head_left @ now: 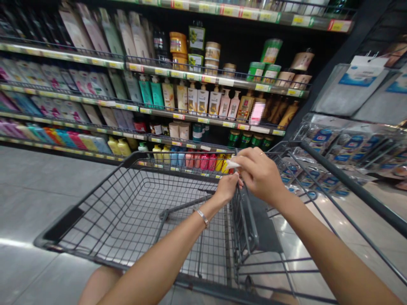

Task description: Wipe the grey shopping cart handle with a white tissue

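Note:
A dark wire shopping cart [127, 220] stands below me, and its basket shows bare mesh. My left hand [227, 186], with a silver bracelet on the wrist, is closed at the top of the cart's inner wire panel; what its fingers grip is too small to make out. Just above and to the right, my right hand [259, 173], with a ring on one finger, pinches a small crumpled white piece [233, 164], like tissue or paper. The two hands are close together, over the panel between the basket and the seat part.
Shelves [190, 76] with rows of bottles and jars run along the far side, behind price-tag rails. Hanging packets [321, 137] are at the right. The cart's handle bar [352, 190] slants along the right. Grey floor tiles [28, 186] show at the left.

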Motion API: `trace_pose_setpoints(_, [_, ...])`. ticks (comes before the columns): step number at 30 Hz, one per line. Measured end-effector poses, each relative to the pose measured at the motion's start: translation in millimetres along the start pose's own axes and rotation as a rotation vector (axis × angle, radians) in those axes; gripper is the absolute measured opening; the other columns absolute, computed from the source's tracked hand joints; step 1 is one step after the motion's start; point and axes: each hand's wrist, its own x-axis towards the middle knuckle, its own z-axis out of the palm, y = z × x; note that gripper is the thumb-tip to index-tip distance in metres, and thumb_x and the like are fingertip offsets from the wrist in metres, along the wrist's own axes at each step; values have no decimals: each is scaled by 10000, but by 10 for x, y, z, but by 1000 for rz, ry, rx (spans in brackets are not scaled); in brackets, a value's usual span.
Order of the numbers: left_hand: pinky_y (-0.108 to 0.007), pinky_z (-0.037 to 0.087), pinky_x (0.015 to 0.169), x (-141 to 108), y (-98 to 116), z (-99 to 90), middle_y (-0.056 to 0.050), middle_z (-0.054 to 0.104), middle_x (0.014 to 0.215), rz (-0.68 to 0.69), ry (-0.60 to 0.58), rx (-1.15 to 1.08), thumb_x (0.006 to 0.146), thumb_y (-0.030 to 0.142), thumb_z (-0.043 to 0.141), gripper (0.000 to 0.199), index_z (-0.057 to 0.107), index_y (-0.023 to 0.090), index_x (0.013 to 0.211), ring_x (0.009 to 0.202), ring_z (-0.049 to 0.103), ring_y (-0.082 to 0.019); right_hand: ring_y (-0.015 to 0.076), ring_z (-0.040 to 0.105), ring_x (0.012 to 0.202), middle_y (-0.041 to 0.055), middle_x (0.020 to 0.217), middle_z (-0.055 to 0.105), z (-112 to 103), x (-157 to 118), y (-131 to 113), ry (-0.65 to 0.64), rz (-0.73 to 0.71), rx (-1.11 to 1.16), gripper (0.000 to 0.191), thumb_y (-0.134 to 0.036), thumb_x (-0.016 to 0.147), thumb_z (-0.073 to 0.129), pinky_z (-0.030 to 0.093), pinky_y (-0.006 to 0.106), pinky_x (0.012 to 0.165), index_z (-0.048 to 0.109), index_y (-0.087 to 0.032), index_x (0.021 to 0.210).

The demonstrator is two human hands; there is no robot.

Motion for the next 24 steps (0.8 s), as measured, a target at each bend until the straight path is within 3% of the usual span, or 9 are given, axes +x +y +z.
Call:
trace_pose_setpoints(4, [-258, 454, 643, -60, 4, -32, -41, 625, 626, -21, 2, -84, 900, 414, 219, 527, 567, 152, 604, 622, 570, -136, 168, 566, 735, 41, 781, 637, 8, 185, 106, -112, 412, 503, 230, -339, 823, 504, 437, 281, 676, 662, -172, 833])
trace_pose_setpoints(7, [-257, 458, 639, -74, -4, -37, -55, 636, 640, -38, -1, -117, 894, 447, 231, 532, 564, 152, 602, 632, 581, -144, 131, 528, 560, 10, 651, 613, 55, 221, 203, -236, 704, 815, 363, -517, 687, 609, 396, 240, 536, 627, -161, 753])
trace_pose_setpoints(10, [-257, 451, 625, -72, -17, -33, -57, 631, 629, -59, 1, -132, 887, 442, 247, 519, 559, 155, 588, 637, 582, -151, 117, 497, 484, -11, 584, 587, 106, 208, 277, -273, 828, 949, 409, -551, 587, 664, 377, 234, 485, 605, -166, 715])
trace_pose_setpoints(13, [-254, 443, 616, -78, -19, -31, -42, 618, 613, -71, -5, -151, 871, 425, 287, 476, 567, 157, 595, 626, 573, -148, 123, 517, 511, -11, 590, 600, 134, 195, 340, -300, 758, 855, 327, -473, 614, 650, 389, 236, 513, 636, -158, 698])
trace_pose_setpoints(18, [-256, 432, 625, -84, -3, -35, -28, 606, 597, -75, -14, -196, 867, 436, 290, 480, 569, 166, 585, 607, 560, -143, 166, 595, 708, 21, 724, 661, 174, 188, 438, -370, 487, 638, 211, -330, 673, 601, 428, 251, 658, 705, -152, 720])
trace_pose_setpoints(24, [-255, 406, 602, -57, -24, -7, -12, 569, 551, -82, 7, -220, 862, 425, 294, 482, 575, 166, 569, 576, 530, -137, 176, 595, 742, 45, 767, 661, 359, 257, 601, -266, 399, 413, 209, -266, 724, 520, 418, 262, 687, 697, -155, 733])
